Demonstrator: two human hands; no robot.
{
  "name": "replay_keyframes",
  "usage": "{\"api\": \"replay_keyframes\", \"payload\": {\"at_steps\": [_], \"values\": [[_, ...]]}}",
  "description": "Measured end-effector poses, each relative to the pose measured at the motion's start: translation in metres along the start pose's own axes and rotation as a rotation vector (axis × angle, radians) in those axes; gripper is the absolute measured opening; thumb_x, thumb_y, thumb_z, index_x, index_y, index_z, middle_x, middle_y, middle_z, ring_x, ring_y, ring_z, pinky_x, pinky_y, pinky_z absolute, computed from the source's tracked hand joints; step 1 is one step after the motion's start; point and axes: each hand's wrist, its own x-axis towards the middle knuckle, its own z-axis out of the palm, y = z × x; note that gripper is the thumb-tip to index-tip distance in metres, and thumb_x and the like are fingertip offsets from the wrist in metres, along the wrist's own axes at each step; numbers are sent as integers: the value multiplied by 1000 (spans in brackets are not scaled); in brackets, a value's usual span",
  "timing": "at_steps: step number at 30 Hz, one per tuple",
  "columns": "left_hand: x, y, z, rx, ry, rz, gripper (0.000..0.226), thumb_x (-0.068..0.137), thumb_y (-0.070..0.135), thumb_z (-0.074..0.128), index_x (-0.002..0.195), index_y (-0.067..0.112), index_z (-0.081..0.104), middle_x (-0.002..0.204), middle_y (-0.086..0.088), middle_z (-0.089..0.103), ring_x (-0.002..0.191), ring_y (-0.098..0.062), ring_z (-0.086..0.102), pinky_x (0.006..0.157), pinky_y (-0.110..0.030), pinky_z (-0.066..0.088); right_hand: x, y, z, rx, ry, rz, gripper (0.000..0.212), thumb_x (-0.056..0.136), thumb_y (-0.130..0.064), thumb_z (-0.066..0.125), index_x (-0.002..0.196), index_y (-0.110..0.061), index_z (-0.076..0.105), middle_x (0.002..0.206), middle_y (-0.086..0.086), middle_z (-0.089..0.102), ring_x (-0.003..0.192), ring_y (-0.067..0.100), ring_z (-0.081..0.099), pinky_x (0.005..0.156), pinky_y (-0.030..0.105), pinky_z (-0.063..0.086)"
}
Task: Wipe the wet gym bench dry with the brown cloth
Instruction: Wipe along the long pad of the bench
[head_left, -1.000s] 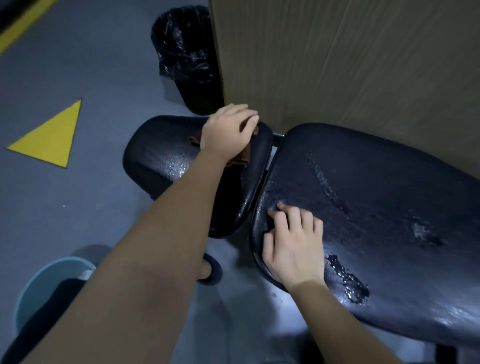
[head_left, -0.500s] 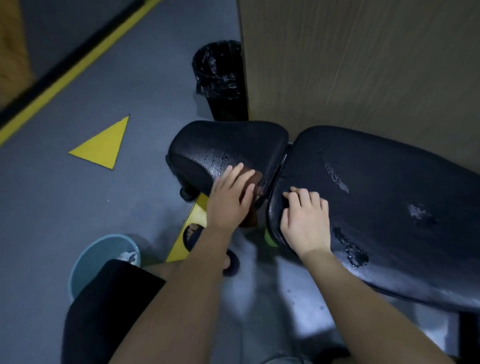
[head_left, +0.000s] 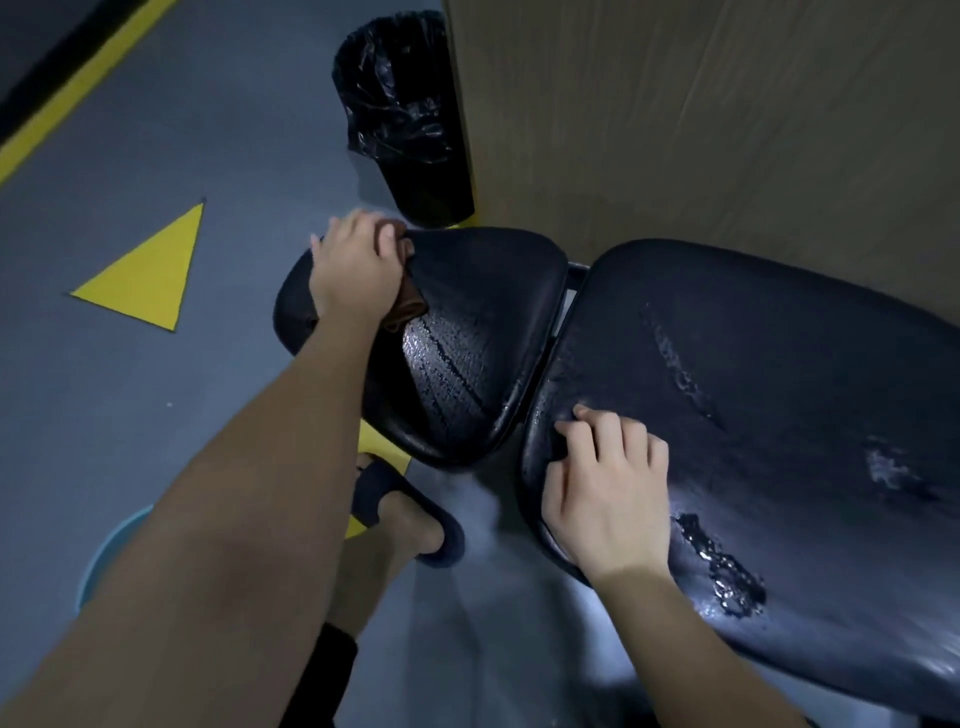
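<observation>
The black gym bench has two pads. The smaller seat pad (head_left: 483, 332) carries wet streaks across its middle. My left hand (head_left: 356, 273) presses the brown cloth (head_left: 408, 306) onto that pad's far left corner; most of the cloth is hidden under the hand. The long back pad (head_left: 779, 395) shows water puddles near its front edge and a wet line further back. My right hand (head_left: 610, 493) rests flat on the back pad's near left end, fingers spread and curled over the edge, holding nothing.
A black bin (head_left: 405, 119) with a plastic liner stands behind the seat pad, beside a brown wall panel (head_left: 701, 119). A light blue bucket (head_left: 106, 561) sits on the grey floor at the lower left. My foot in a dark slipper (head_left: 410, 514) is under the seat pad.
My left hand has slid the cloth from the seat pad's near right edge to its far left corner. The right hand has stayed on the back pad. The view has tilted closer.
</observation>
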Motion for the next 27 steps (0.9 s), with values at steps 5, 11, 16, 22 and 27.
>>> {"api": "replay_keyframes", "payload": {"at_steps": [5, 11, 16, 22, 27], "values": [[-7, 64, 16, -38, -114, 270, 41, 104, 47, 36, 135, 36, 60, 146, 11, 56, 136, -19, 50, 106, -40, 45, 1, 2, -2, -2, -19, -8, 33, 80, -26, 48, 102, -13, 68, 112, 8, 66, 98, 33, 55, 86, 46, 40], [-84, 93, 21, -184, -156, 416, 43, 102, 36, 47, 144, 33, 55, 157, 10, 46, 151, -17, 32, 121, -40, 32, 0, 3, -5, -10, -32, -28, 24, 83, -24, 51, 100, -16, 66, 105, 4, 65, 95, 30, 58, 85, 42, 41], [-142, 57, 1, -263, -173, 346, 52, 97, 25, 54, 148, 21, 50, 161, -6, 40, 152, -31, 28, 125, -46, 22, -3, 3, -15, 101, -79, 11, 33, 80, -16, 47, 103, -16, 71, 106, 1, 68, 96, 28, 63, 83, 37, 40], [-174, 23, -26, -301, -224, 141, 61, 98, 16, 43, 158, 12, 32, 168, -13, 22, 157, -34, 11, 127, -50, 8, -44, 71, -70, 256, 23, 22, 32, 82, -14, 49, 106, -14, 70, 114, 2, 71, 108, 24, 62, 96, 34, 46], [-202, 67, -29, -374, -267, 76, 68, 99, 4, 42, 162, 12, 17, 169, -11, 17, 157, -29, 8, 128, -44, 5, -78, 150, -90, 133, 20, 53, 28, 87, -16, 49, 106, -9, 68, 101, 6, 65, 90, 30, 57, 81, 40, 51]]}}
